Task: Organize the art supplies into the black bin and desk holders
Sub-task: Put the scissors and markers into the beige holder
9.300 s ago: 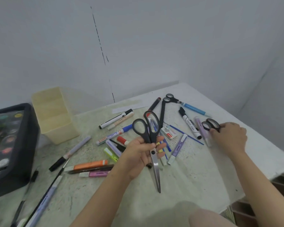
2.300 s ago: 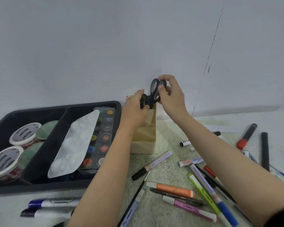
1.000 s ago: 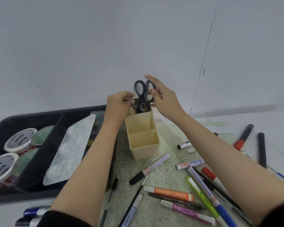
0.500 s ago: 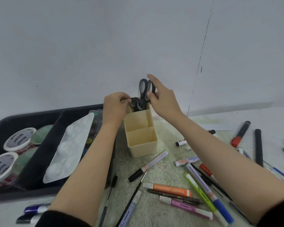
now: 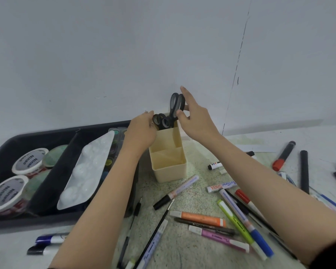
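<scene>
We stand both scissors with handles up in the back compartment of the cream holder (image 5: 171, 169), probably so the blades are hidden. Our right hand (image 5: 194, 121) pinches the tall scissors (image 5: 175, 105), with the index finger straight. Our left hand (image 5: 142, 129) curls on the short scissors (image 5: 161, 121), we think to make room. The markers (image 5: 200, 218) lie near.
</scene>
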Tool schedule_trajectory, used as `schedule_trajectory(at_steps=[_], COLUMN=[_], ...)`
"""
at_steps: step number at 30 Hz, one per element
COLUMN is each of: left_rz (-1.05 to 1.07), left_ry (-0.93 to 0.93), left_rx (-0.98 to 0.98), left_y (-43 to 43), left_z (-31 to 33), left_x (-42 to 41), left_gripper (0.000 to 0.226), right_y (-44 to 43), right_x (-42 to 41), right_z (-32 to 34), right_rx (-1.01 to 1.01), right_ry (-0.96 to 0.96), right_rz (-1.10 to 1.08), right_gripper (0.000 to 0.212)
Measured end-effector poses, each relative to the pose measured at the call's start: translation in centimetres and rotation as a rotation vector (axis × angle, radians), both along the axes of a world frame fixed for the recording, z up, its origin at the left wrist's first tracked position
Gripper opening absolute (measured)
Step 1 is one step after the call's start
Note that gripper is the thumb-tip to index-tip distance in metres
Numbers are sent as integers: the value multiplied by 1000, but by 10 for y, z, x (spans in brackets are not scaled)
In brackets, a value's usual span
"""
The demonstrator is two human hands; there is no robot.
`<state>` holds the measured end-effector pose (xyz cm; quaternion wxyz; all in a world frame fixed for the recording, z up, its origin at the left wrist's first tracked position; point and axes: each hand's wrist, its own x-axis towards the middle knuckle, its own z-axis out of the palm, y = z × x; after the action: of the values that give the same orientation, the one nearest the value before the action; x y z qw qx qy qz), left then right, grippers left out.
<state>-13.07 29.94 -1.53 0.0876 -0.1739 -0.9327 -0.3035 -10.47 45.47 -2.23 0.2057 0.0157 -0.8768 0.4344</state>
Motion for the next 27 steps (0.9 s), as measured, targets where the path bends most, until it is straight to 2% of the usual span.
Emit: schedule_trajectory(at_steps=[4,9,15,20,27], left_rz=[-5,-107,-125,23,161], left_ry=[24,131,-63,-182,-335], left_rx=[93,170,-57,-241,-204], left_y=[-7,-24,-50,-61,-65], left_z=[1,-19,-64,-83,-93], left_x=[30,100,172,195,200], left_gripper=[41,25,8,6,18], right_y=[3,-3,-18,-28,-35], right_x=[15,54,116,165,203], right_z=[0,-7,-41,-71,-88], right_rx=[52,47,-130,-206,-338], right_ry=[-12,39,21,-68,-200], right_rz=[-40,-44,-11,3,-46], right_gripper=[60,52,33,33,29])
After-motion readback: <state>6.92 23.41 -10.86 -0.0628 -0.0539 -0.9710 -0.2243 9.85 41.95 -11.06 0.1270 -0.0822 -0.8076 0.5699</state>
